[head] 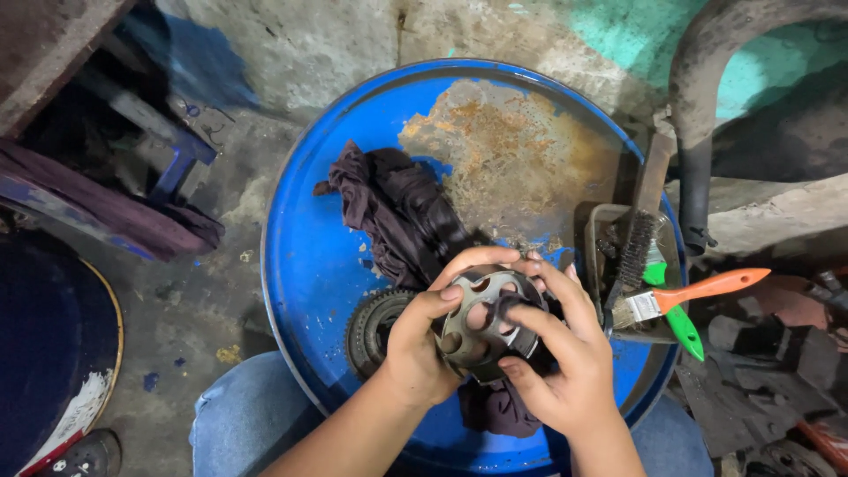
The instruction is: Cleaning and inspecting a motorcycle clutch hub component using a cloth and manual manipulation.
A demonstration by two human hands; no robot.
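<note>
Head view: left hand (pixel 413 349) and right hand (pixel 565 367) both grasping perforated metal disc (pixel 481 318) above blue drum lid (pixel 327 256), dark rag (pixel 402 212) beside.

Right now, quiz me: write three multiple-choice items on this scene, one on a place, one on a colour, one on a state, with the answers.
1. Where does the toothed gear lie?
A. on the blue drum lid
B. in the tray
C. on the floor

2. What colour is the paintbrush handle?
A. blue
B. orange
C. black

3. How is the round holed metal part held?
A. lying untouched
B. by one hand only
C. by both hands

Answers:
1 A, it rests on the lid beside the left hand.
2 B, the handle sticking out of the tray is orange.
3 C, the left hand and right hand both grip it, over the dark rag.
</note>
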